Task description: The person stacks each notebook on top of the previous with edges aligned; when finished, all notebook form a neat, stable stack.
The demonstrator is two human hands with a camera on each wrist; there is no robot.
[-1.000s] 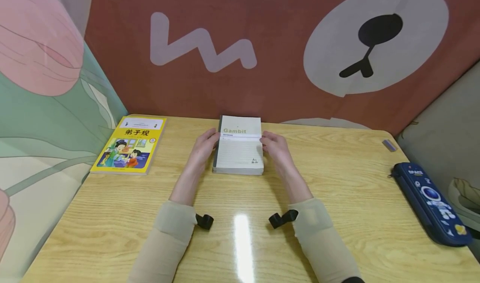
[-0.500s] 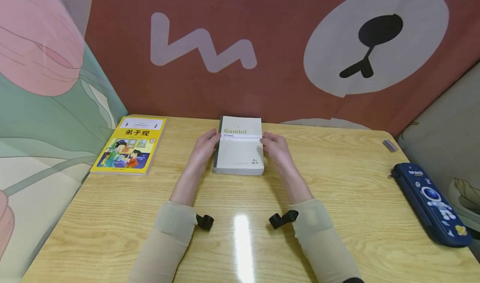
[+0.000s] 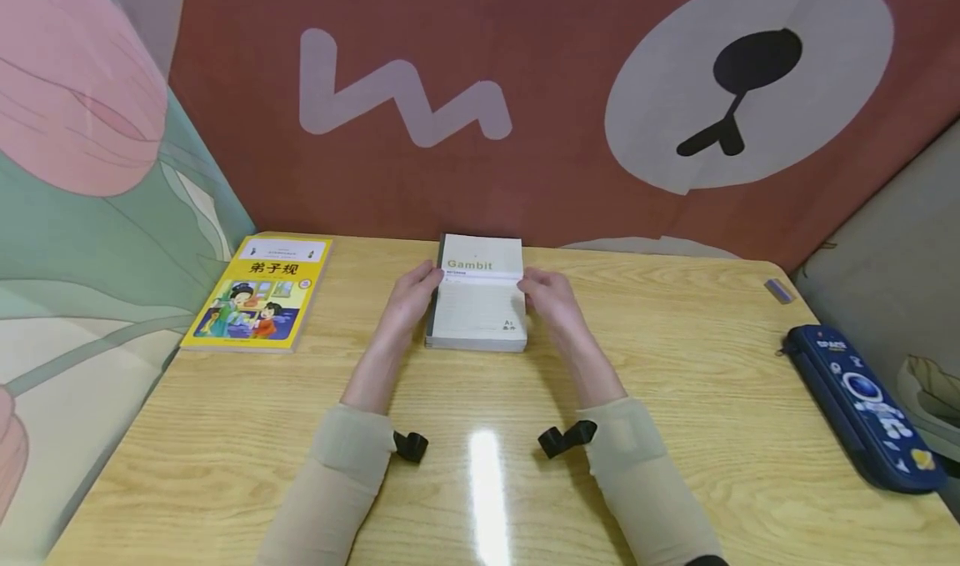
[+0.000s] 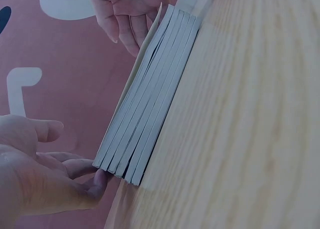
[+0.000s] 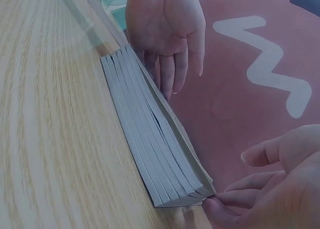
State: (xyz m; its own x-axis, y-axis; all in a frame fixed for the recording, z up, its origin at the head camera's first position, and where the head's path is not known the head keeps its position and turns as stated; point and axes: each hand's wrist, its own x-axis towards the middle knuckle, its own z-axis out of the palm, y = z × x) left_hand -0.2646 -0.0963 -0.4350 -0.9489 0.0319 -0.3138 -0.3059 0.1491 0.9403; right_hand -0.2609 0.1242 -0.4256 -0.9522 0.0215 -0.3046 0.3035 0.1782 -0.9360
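A stack of several notebooks (image 3: 480, 308), the top cover marked "Gambit", lies near the back edge of the wooden table (image 3: 480, 399). My left hand (image 3: 408, 299) rests against its dark spine side, fingers extended and touching the edge. On the opposite side, my right hand (image 3: 553, 301) touches the page edges with its fingertips. Both thumbs stay raised off the stack in the wrist views. Seen from the left wrist, the notebooks (image 4: 145, 99) sit fairly even, with the top cover lifting slightly. The right wrist view shows small gaps between the upper notebooks (image 5: 150, 134).
A yellow picture book (image 3: 255, 291) lies at the table's back left. Toward the right edge is a navy pencil case (image 3: 862, 408) with an astronaut print, and behind it a small eraser-like block (image 3: 779, 291). A red-brown printed wall (image 3: 555, 174) stands right behind the table.
Hardly anything moves: both hands stay at the sides of the notebook stack, with the right fingers shifting slightly inward. The view tilts a touch.
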